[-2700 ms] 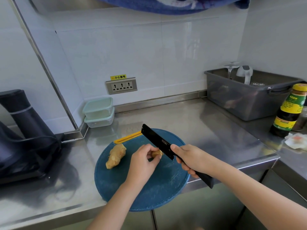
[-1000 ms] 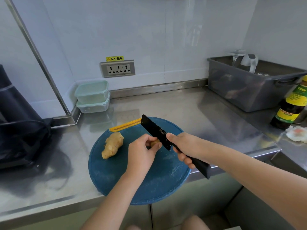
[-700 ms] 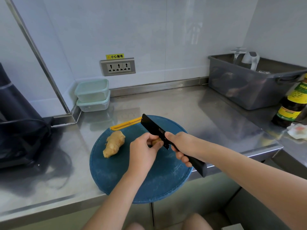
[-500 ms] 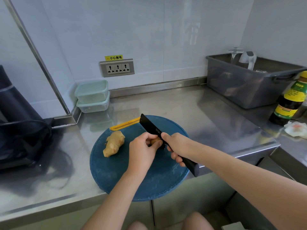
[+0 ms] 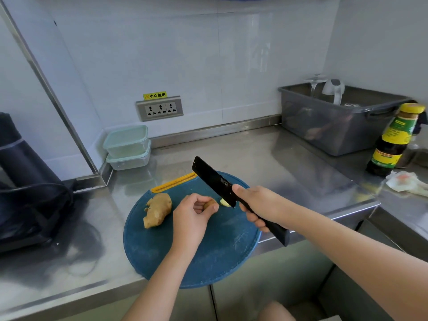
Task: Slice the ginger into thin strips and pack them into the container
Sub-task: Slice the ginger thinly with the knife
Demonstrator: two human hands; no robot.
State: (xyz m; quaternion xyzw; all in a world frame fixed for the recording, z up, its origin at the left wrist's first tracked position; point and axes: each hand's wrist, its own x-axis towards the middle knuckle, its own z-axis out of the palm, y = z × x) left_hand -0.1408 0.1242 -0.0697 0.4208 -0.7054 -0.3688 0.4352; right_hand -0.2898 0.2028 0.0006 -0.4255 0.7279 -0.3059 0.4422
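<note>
A brushed stainless-steel bench [image 5: 278,163] carries one round, dark blue plastic cutting board [image 5: 220,251], scored with fine cut marks. It has a yellow strip along its far side, and its near side overhangs the front edge of the bench.

The left hand [image 5: 192,213] has its fingers and thumb curled, pinching a small ginger piece [image 5: 209,203], knobbly and tan, near the middle of the board. Just beside it lies one pale yellow cut slice [image 5: 224,202]. The right hand [image 5: 257,205] is wrapped around the black handle of one knife [image 5: 213,179], a matte black rectangular cleaver. The blade's heel is next to the slice, and its tip slants up toward the back of the bench.

One large ginger root [image 5: 157,209], lumpy with rough beige skin, rests on the left part of the board, apart from both hands.

Two clear rectangular containers [image 5: 126,147] with pale green lids are stacked at the back left corner of the bench. One grey translucent plastic tub [image 5: 335,126] stands at the back right. One dark glass sauce bottle [image 5: 393,140] with a yellow cap stands near the right edge, and a crumpled white wrapper [image 5: 407,181] lies beside it. A black fabric bag [image 5: 27,193] slumps at the left edge.
</note>
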